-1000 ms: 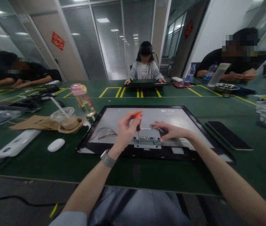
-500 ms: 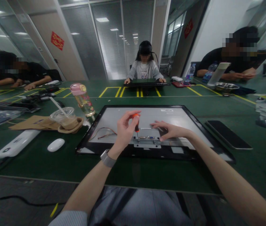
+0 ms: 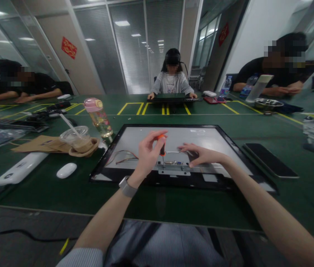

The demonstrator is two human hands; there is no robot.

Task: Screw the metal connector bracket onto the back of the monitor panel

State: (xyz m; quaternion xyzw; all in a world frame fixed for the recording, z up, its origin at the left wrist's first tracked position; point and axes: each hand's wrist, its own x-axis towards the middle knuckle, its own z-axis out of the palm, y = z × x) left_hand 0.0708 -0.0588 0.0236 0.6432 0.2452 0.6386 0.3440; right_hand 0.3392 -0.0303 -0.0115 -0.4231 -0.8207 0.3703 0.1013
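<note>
My left hand (image 3: 149,150) grips a screwdriver (image 3: 162,147) with an orange and black handle, held nearly upright. Its shaft points down at a metal bracket (image 3: 170,171) with video ports, on the lower part of a flat display panel (image 3: 145,137). The panel lies on the table, silver back up within a black frame. My right hand (image 3: 201,154) rests beside the bracket's right end, fingers spread, thumb close to the ports. Thin wires (image 3: 126,152) lie on the panel left of my left hand. Whether the tip sits in a screw is too small to tell.
A phone (image 3: 269,160) lies right of the panel. To the left are a pink-lidded bottle (image 3: 98,116), a plastic cup (image 3: 76,138) with a straw, a white oval case (image 3: 66,170) and a white corded device (image 3: 20,170). Several people sit around the table.
The view has shifted very slightly. Both hands and the screwdriver keep nearly the same position on the panel.
</note>
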